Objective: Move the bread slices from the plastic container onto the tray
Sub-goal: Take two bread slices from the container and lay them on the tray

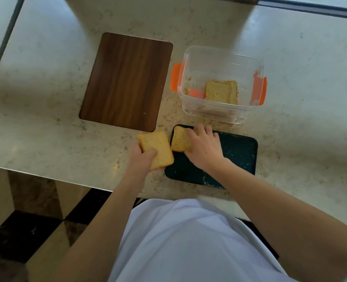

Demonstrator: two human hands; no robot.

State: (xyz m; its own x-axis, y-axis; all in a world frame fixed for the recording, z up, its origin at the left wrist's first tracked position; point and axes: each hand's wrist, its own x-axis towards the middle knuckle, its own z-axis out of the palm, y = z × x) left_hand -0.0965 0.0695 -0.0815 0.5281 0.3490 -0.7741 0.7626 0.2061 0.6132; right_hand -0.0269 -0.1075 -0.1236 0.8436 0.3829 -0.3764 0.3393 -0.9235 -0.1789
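The pale marbled stone worktop carries everything and has bread crumbs scattered near the tray and the container. On it, at the far left side, lies a dark brown rectangular wooden board with rounded corners. To the right of the board stands the clear rectangular plastic container with orange clip handles on its two short sides; it is open, and some tan bread slices lie flat on its bottom, but how many I cannot tell. Just in front of the container lies the dark teal rectangular tray, with crumbs on its surface. The right hand rests over the far left corner of the tray, and its grip is on a tan square bread slice that lies on this corner, fingers along the far edge and thumb at the near edge. The left hand is just left of the tray and its grip pinches a second tan bread slice, thumb on top and fingers below; this slice is tilted and its right corner reaches over the left rim of the tray, very near the first slice.
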